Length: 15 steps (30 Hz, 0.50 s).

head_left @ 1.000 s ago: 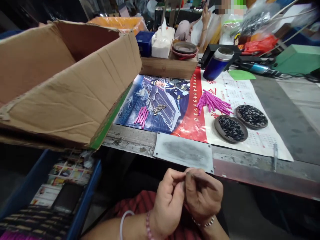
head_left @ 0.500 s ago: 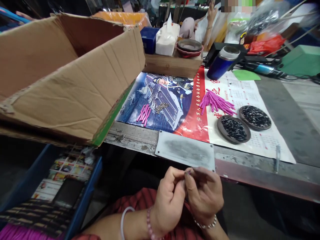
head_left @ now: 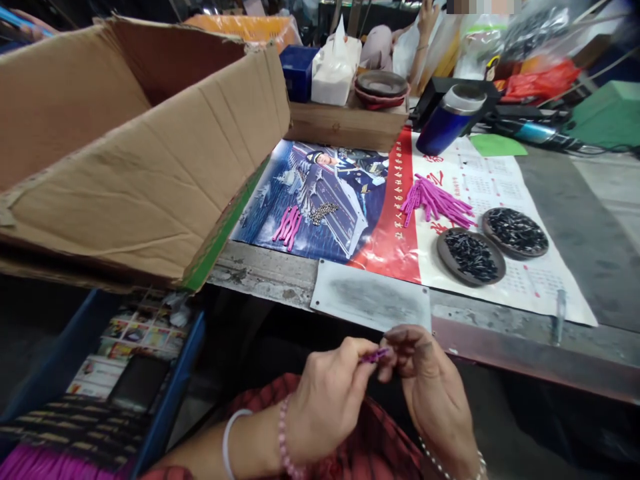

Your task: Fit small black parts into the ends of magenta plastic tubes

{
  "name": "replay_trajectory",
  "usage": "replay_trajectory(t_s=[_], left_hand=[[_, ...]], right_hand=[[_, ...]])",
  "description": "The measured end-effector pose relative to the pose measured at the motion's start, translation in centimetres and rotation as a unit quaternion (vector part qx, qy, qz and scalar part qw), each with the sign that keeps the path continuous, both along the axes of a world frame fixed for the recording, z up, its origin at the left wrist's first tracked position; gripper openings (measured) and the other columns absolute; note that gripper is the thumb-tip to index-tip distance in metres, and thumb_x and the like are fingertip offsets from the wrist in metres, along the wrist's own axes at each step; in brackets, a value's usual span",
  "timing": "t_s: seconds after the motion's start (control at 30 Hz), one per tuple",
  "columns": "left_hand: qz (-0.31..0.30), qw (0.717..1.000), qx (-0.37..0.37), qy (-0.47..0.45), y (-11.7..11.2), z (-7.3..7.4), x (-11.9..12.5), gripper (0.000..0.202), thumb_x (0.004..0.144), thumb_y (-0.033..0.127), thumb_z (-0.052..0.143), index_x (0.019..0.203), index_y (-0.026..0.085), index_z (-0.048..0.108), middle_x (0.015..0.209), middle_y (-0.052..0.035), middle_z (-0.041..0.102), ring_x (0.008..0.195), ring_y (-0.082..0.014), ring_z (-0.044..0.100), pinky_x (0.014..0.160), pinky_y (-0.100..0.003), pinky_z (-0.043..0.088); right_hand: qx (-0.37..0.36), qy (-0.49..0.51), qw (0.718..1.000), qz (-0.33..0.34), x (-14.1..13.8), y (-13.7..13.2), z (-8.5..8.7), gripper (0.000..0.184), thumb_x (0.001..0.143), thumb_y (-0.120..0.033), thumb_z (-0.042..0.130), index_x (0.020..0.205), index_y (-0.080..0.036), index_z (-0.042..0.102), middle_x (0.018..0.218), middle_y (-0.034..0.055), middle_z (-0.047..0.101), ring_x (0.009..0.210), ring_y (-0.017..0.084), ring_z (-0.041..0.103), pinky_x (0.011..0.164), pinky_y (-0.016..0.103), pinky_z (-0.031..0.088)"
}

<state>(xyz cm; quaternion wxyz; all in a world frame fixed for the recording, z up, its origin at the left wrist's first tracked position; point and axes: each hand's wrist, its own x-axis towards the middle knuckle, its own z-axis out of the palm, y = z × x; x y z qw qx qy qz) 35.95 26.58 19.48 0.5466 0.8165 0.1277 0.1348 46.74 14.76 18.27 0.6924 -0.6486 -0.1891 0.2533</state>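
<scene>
Over my lap, just off the table edge, my left hand pinches a short purple strip between thumb and fingertips. My right hand is at the strip's free end, fingers loosely curled and apart; whether its fingertips touch the strip I cannot tell. A pile of similar purple strips lies on the poster. A smaller group of purple strips sits farther left, beside small dark-and-light pieces. Two round dishes hold small black pieces: a nearer dish and a farther dish.
A big open cardboard box stands at the left, over a blue bin. A smudged white plate lies at the table edge. Farther back are a blue tumbler, a tissue pack and another person's arm.
My hands have drawn apart from being pressed together, uncovering the purple strip in my left fingers. The right hand has shifted right and its fingers have loosened.
</scene>
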Motion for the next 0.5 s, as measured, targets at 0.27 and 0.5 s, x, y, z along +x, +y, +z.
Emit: replay_trajectory(t_s=[0.27,0.5], left_hand=[[0.018,0.988,0.150,-0.012,0.58,0.23,-0.80,0.014,0.102,0.015,0.049,0.111,0.019,0.059,0.089,-0.0062,0.077,0.076,-0.0189,0.076,0.071,-0.026,0.055],[0.001,0.987,0.158,-0.005,0.57,0.03,-0.84,0.015,0.101,0.013,0.048,0.109,0.018,0.059,0.086,-0.0072,0.076,0.073,-0.0201,0.074,0.068,-0.027,0.054]], right_hand=[[-0.095,-0.136,0.985,0.054,-0.13,-0.08,0.72,0.020,0.099,-0.032,0.058,0.083,-0.021,0.063,0.073,-0.0009,0.063,0.058,0.012,0.064,0.055,0.019,0.053],[-0.142,-0.278,0.949,0.050,-0.06,-0.11,0.65,0.021,0.099,-0.024,0.055,0.078,-0.021,0.057,0.066,-0.0021,0.059,0.055,0.011,0.058,0.054,0.021,0.047]])
